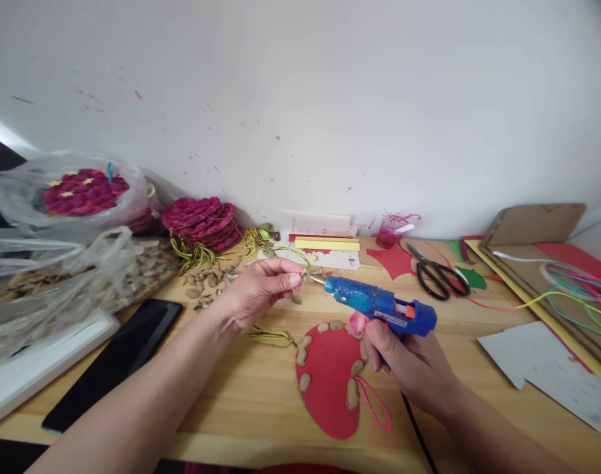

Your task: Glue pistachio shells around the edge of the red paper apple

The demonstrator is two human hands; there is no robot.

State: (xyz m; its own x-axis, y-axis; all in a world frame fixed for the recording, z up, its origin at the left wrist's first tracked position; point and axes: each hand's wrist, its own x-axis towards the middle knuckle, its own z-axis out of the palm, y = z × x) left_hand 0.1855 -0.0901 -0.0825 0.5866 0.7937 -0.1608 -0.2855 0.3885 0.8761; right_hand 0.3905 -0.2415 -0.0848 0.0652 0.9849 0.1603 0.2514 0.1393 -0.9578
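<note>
Two bare forearms (147,395) come in from the bottom corners, and between them a red cutout (330,375) lies on the wooden counter (241,395), its lower curve near the front edge. Peanut shells (352,393) sit along its rim with gaps of bare red between them, and a pink loop (388,421) sticks out at its right side. Above it, the left hand (251,289) has its grip pinched, thumb to fingers, on a small brownish piece (305,276); the right hand (409,362) wraps its grip around the handle of a blue glue gun (374,303), whose nozzle points left at that piece (whether the tip touches it is too small to judge). A black cable (418,431) runs down from the gun out of view. Bare wood stretches from the left forearm to the cutout, with yellow-green thread (272,338) across its upper part; more lies between the right hand and a pale card (551,375). Farther left, a dark slab (112,362) reaches close to the front edge, beside a white case (43,372) and clear bags (147,263). Scissors (438,273) and coloured cords (581,289) narrow the back right. Behind, a maroon stack (201,224) and a cup (390,232) stand near the white wall (300,99) that bounds the far side.
</note>
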